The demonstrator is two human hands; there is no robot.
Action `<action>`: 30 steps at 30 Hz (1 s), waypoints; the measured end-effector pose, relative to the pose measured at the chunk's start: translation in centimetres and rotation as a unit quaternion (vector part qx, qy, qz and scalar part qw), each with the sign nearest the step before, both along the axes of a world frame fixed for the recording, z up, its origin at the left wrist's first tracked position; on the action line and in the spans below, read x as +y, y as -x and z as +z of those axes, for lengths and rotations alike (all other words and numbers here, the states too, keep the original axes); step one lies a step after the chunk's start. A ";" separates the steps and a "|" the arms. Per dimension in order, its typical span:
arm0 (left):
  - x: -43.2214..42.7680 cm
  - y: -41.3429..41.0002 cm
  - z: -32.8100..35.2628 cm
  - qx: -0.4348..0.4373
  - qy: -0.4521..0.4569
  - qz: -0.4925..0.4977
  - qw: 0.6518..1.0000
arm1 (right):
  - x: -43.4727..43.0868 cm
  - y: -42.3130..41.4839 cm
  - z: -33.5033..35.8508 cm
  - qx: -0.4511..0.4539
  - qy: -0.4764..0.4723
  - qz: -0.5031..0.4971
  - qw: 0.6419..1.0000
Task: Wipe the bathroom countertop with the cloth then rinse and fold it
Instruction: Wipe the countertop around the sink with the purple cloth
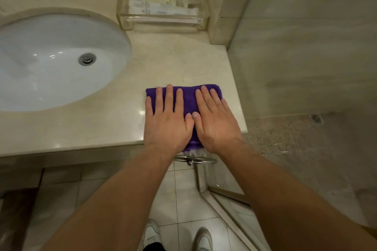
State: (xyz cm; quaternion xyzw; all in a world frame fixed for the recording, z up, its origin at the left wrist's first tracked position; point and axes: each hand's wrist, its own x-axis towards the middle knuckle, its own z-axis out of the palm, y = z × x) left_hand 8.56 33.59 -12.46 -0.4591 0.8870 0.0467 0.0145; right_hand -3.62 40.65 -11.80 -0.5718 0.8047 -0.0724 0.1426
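A purple cloth (188,100), folded into a rectangle, lies on the beige countertop (173,63) near its front right corner. My left hand (168,117) lies flat on the cloth's left half with fingers straight and spread. My right hand (214,117) lies flat on the right half, fingers straight. The two thumbs touch in the middle. The cloth's near end hangs slightly over the counter's front edge, mostly hidden by my hands.
A white oval sink (51,61) with a metal drain (87,58) is set into the counter at left. A clear acrylic tray (161,20) of toiletry packets stands at the back. A glass shower wall (306,47) borders the counter on the right. A metal ring (195,160) hangs below the edge.
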 end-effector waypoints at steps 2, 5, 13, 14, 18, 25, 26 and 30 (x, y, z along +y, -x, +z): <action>0.8 1.5 0.0 0.001 -0.002 -0.013 1.000 | 1.1 1.2 -0.1 0.006 0.002 -0.014 1.000; 2.3 3.8 0.1 -0.001 -0.006 -0.046 0.999 | 3.5 2.6 -0.2 0.014 0.002 -0.053 0.999; 3.4 5.2 0.1 0.007 -0.018 -0.067 0.998 | 4.4 2.0 0.3 0.032 -0.001 -0.104 0.994; 3.4 5.0 0.1 0.015 -0.020 -0.066 0.998 | 4.6 1.6 0.1 0.022 0.009 -0.112 0.993; 3.1 4.5 0.0 0.034 -0.026 -0.069 0.997 | 4.2 1.2 -1.1 0.034 0.018 -0.134 0.990; 0.3 1.8 0.1 0.042 -0.032 -0.038 0.998 | 0.5 -0.7 -0.9 0.060 0.005 -0.099 0.993; -0.1 1.2 0.1 0.042 -0.032 -0.034 0.998 | 0.0 -1.2 -0.8 0.057 0.003 -0.091 0.994; -1.5 -1.1 0.1 0.036 -0.032 -0.021 0.999 | -1.6 -3.4 -0.6 0.064 0.004 -0.073 0.995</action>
